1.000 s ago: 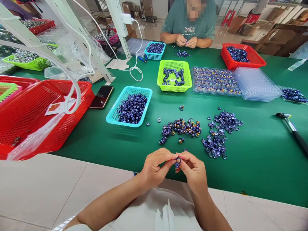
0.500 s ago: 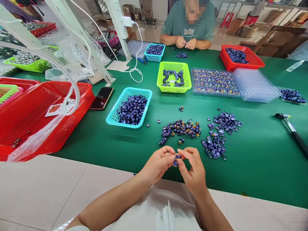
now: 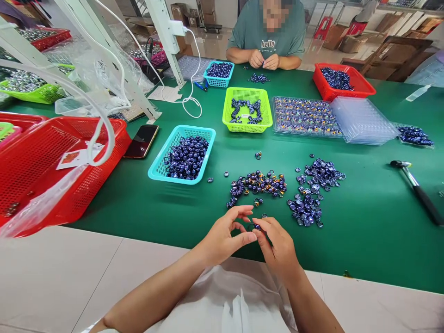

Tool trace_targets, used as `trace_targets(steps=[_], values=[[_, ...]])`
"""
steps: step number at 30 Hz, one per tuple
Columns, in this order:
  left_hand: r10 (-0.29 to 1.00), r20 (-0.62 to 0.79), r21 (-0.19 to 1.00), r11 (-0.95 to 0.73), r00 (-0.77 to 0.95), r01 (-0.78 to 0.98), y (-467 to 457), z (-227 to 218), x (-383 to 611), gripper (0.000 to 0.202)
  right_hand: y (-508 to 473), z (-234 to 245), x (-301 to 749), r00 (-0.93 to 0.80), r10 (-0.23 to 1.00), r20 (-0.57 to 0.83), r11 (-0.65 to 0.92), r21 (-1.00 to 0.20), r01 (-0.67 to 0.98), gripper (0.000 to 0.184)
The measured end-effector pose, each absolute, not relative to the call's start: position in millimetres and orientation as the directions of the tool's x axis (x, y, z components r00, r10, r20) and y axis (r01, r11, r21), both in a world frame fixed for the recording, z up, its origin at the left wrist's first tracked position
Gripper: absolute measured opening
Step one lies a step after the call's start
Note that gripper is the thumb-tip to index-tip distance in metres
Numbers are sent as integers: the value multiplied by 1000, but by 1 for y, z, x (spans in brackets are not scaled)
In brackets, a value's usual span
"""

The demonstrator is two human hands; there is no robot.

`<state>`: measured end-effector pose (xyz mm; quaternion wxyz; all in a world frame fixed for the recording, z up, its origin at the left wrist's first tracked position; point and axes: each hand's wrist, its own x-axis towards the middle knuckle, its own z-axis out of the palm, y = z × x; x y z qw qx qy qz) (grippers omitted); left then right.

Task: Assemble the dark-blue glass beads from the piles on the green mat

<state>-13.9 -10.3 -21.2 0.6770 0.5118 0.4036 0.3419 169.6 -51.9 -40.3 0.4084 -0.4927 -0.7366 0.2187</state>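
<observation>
Between the thumb and fingertips of my right hand (image 3: 279,245) is a small dark blue ring (image 3: 256,226) with a shiny round bead. My left hand (image 3: 225,237) is beside it, its fingers spread and curved, the thumb tip close to the right fingertips. Whether that thumb touches the ring I cannot tell. Just beyond both hands lies a pile of dark blue rings (image 3: 258,182), some with orange and gold glints. To the right of it are flat dark blue pieces (image 3: 307,209) in a loose heap. One loose piece (image 3: 264,215) rests right behind my fingers.
A turquoise basket (image 3: 152,173) of blue pieces stands left, a green basket (image 3: 227,122) behind. Clear trays (image 3: 364,121) and a red basket (image 3: 360,95) are at back right. A hammer (image 3: 418,187) lies right, a phone (image 3: 142,141) left. A co-worker (image 3: 265,32) sits opposite.
My left fingers have opened and come off the ring, which stays in my right hand. The ring has turned between the fingertips. The whole view has shifted slightly.
</observation>
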Motion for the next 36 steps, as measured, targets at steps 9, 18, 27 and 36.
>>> trace_targets(steps=[9, 18, 27, 36], values=[[847, -151, 984, 80, 509, 159, -14, -23, -4, 34, -55, -53, 162, -205, 862, 464, 487, -640, 594, 19], [876, -57, 993, 2, 479, 114, -12, -28, -9, 22, -58, -59, 150, -195, 812, 550, 528, -549, 647, 18], [839, -239, 970, 228, 489, 82, -8, -26, -18, 41, -54, -51, 146, -177, 834, 523, 506, -594, 625, 24], [858, -258, 962, 268, 445, 42, -3, -2, -43, 26, -54, -44, 141, -249, 809, 533, 558, -560, 612, 50]])
